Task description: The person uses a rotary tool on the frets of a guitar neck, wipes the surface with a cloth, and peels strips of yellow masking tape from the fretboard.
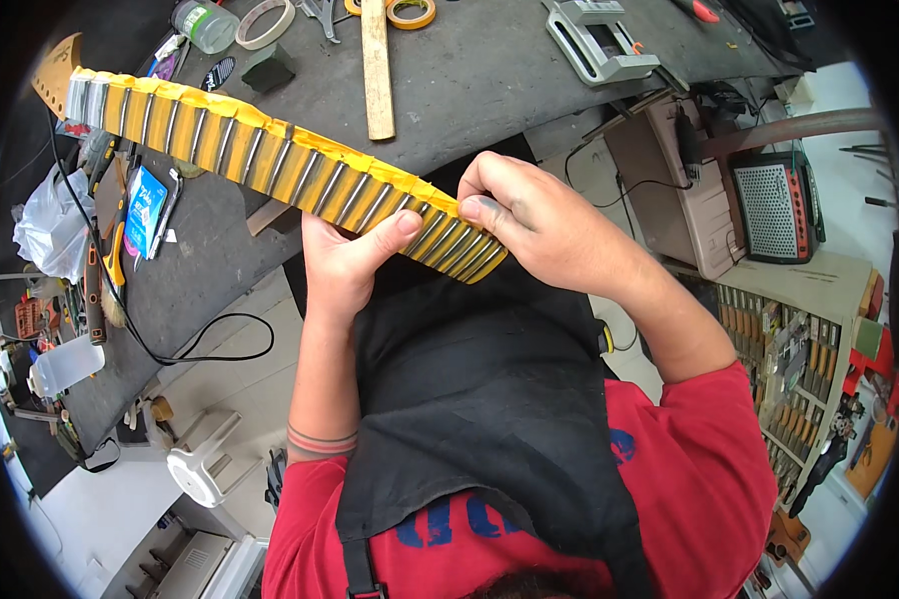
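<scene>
A guitar neck (235, 148) is held up slantwise in front of me, its headstock (58, 78) at the far left. Yellow masking tape covers the fretboard between the bare metal frets, and crumpled tape flaps (330, 148) stand up along the far edge. My left hand (345, 262) grips the neck right of its middle, with the thumb lying over the near edge and the other fingers hidden underneath. At the right end, thumb and bent forefinger of my right hand (544, 215) pinch the tape along the far edge.
Behind the neck lies a dark workbench (449, 90) with a wooden stick (378, 80), tape rolls (410, 12), a glass jar (208, 25) and a grey clamp-like fixture (599, 45). A black cable (220, 324) loops off the left edge. A tool rack (784, 359) stands at right.
</scene>
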`<state>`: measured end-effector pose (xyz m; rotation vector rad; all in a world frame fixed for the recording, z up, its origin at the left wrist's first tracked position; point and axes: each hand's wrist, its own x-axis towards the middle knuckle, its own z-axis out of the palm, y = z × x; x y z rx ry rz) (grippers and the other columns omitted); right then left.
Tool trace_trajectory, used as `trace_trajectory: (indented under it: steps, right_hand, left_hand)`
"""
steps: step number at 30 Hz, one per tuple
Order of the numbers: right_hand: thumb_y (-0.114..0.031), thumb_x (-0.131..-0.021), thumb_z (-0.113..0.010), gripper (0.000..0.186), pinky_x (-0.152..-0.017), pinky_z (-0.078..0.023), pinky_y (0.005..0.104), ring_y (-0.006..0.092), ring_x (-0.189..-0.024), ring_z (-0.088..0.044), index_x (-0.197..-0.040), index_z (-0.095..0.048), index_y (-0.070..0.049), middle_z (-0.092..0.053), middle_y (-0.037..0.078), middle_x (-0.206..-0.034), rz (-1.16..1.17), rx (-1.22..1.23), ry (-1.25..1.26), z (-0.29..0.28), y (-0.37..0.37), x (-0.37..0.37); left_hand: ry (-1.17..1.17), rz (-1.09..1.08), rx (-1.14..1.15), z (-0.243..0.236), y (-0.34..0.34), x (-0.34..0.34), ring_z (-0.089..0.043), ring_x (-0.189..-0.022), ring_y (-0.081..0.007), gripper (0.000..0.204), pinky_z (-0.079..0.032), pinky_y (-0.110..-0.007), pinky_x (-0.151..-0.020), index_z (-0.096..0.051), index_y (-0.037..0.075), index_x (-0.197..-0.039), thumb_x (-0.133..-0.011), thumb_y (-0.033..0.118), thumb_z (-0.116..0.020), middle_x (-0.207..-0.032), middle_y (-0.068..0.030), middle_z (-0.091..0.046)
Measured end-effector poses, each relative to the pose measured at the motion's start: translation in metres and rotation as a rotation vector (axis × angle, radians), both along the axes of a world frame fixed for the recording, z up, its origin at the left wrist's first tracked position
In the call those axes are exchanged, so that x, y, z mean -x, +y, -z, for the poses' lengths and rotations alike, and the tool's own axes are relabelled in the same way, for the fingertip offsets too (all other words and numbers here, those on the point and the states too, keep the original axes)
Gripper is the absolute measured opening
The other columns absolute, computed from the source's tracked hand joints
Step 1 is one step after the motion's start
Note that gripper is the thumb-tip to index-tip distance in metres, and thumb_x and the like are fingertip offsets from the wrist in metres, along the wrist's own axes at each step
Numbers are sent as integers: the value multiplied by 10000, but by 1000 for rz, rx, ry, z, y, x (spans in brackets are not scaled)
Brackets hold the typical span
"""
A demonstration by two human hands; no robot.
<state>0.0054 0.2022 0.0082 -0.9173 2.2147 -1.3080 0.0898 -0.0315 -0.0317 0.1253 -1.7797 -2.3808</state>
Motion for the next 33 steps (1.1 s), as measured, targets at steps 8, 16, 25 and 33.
trace_trajectory:
  steps: [8, 16, 25, 33]
  right_hand:
    - [-139, -1175, -569, 165, -882, -542, 405, 256, -945, -650, -1125, -585, 17, -656, 130, -987, -47, 34, -48, 2, 2, 5]
    - [-159, -1135, -653, 198, -915, -583, 379, 247, -1013, -731, -1188, -664, 32, -744, 154, -1073, -39, 95, -111, -2, 14, 15]
    - [-160, -1095, -751, 208, -976, -546, 316, 140, -1070, -670, -1213, -739, 11, -694, 47, -1133, 27, 195, -377, 22, 38, -16]
    - [-135, -1046, -800, 161, -889, -527, 326, 143, -986, -647, -1011, -703, -11, -663, 37, -1043, 74, 289, -368, 31, 38, -20]
  left_hand:
    - [1, 8, -3, 1, 0, 0, -757, -952, -157, 349, -604, -320, -893, -727, -3, -1191, -911, 60, -926, -1074, -71, -794]
    - [-11, 1, 9, 3, -2, -1, -754, -958, -162, 402, -604, -325, -905, -706, -8, -1230, -902, 58, -927, -1095, -80, -787]
    - [-1, -24, -53, 0, 3, 0, -762, -977, -180, 381, -614, -341, -922, -700, -20, -1237, -915, 18, -901, -1109, -95, -785]
    - [-28, 1, 3, 13, -8, -2, -758, -1145, -289, 634, -592, -437, -1058, -528, 0, -1466, -922, 28, -853, -1244, -183, -743]
